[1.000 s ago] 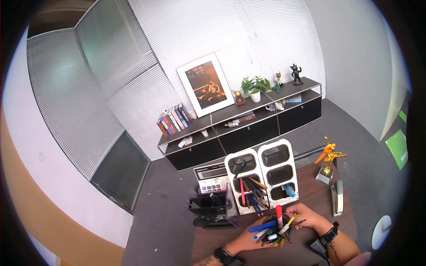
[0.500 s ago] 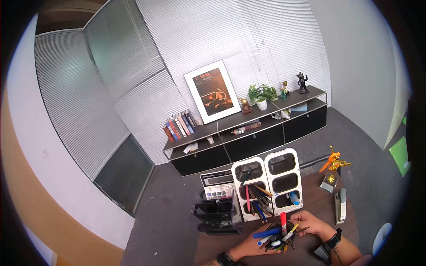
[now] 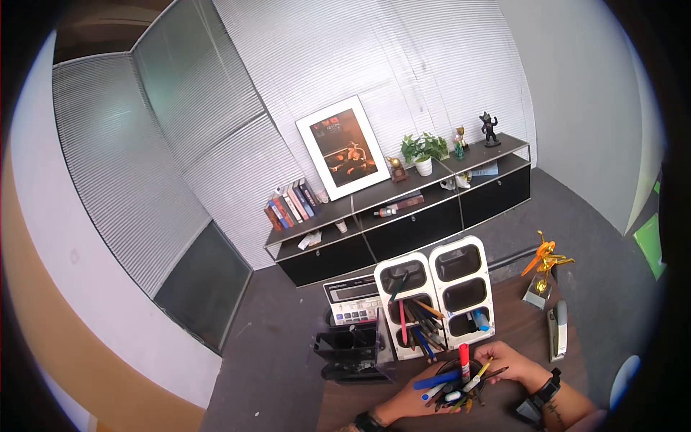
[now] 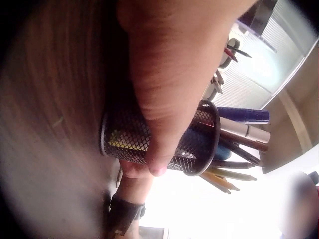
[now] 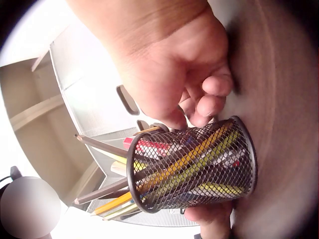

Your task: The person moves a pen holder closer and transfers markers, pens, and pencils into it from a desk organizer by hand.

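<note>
My left hand (image 3: 407, 402) grips a black mesh cup full of pens and pencils, its thumb lying across the mesh (image 4: 127, 127) in the left wrist view. Out of the cup stick a red marker (image 3: 464, 354) and a thick blue marker (image 3: 434, 380). On the cup's other side is my right hand (image 3: 509, 363), fingers loosely curled. The right wrist view has this hand (image 5: 169, 69) with its fingertips close against the cup (image 5: 199, 172); whether they press on it I cannot tell.
Beyond the cup stands a white organizer (image 3: 432, 288) with pencils and a blue item in its compartments. A calculator (image 3: 356, 313) and a dark desk holder (image 3: 345, 342) are left of it; a stapler (image 3: 558, 331) and golden figurine (image 3: 545, 263) stand right.
The head view has shifted, moving the desk items slightly within it. Both hands have kept their places at the cup.
</note>
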`<state>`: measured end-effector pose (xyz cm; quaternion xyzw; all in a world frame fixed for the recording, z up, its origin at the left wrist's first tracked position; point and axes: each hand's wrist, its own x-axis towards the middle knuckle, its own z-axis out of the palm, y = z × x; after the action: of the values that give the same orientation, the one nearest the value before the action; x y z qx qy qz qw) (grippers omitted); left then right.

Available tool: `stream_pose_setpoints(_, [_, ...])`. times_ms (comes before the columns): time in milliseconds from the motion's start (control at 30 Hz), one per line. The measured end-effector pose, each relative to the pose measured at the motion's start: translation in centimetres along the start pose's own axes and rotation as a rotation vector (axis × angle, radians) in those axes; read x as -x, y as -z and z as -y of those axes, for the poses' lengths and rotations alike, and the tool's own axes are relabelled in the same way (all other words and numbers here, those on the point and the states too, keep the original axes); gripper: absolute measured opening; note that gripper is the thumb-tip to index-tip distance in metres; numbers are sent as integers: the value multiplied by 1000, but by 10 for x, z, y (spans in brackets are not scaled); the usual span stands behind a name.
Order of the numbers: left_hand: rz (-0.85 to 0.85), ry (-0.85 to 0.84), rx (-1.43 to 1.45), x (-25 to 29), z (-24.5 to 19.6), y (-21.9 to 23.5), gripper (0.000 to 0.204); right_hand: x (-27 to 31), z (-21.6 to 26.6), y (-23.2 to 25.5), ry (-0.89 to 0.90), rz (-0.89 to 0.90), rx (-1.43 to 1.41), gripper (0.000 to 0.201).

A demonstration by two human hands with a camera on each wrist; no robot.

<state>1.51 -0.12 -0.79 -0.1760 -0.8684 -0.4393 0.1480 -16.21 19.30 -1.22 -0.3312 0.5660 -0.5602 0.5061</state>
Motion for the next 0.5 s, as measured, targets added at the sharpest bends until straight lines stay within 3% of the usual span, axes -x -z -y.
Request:
stream_pose_setpoints(100, [7,-26,-77,-2,-6,3,81,2,6,-2,3,-11,46,7])
stream_pose_setpoints(233, [37,50,-27,1,1,-3,79,-1,-2,-1,6,1,1,8])
stream_pose_setpoints(500, [44,15,-84,-3,0,-1,82,-2,-4,-6,23,-113,47,15])
